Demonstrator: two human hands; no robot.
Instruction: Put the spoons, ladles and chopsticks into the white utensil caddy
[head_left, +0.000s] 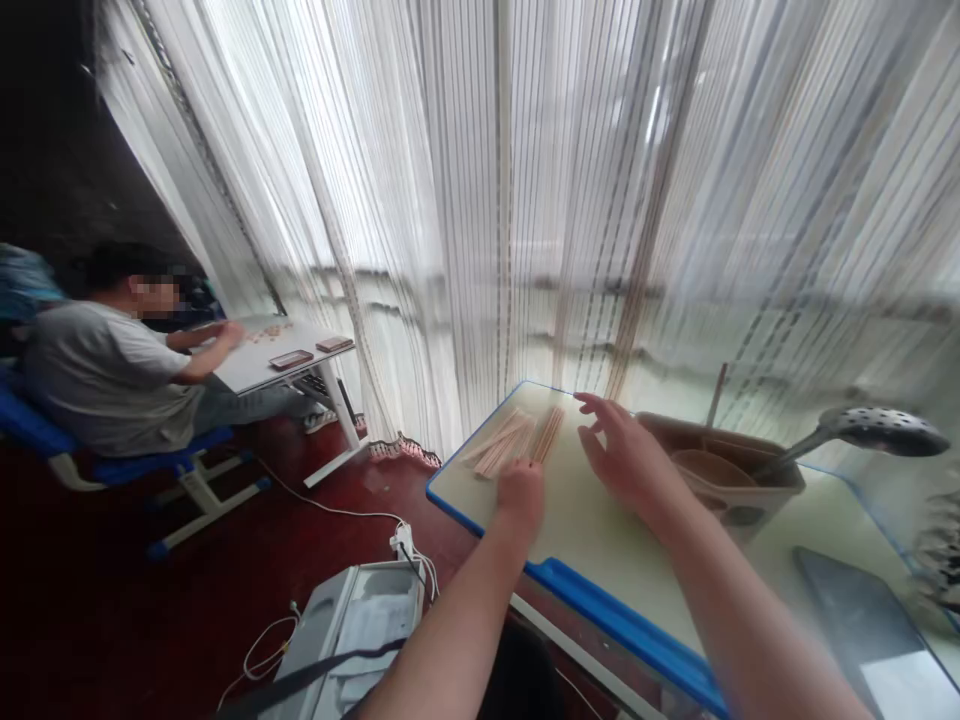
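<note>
Head view: well left of the blue-edged table [600,545], one seated person [112,370] at a smooth white desk [241,370] with two flat rectangular cases [291,359]. On table's left end, two groups of thin wooden sticks: loose fanned sticks [501,447], then one straight aligned bundle [550,432]. Left hand [521,490] curled at bundle's near end; can't tell if gripping. Right hand [619,450] released, fingers parted, over table's middle. Table's right part: one brown bin [784,488], one perforated metal ladle [889,430], one flat dark slab [855,600].
</note>
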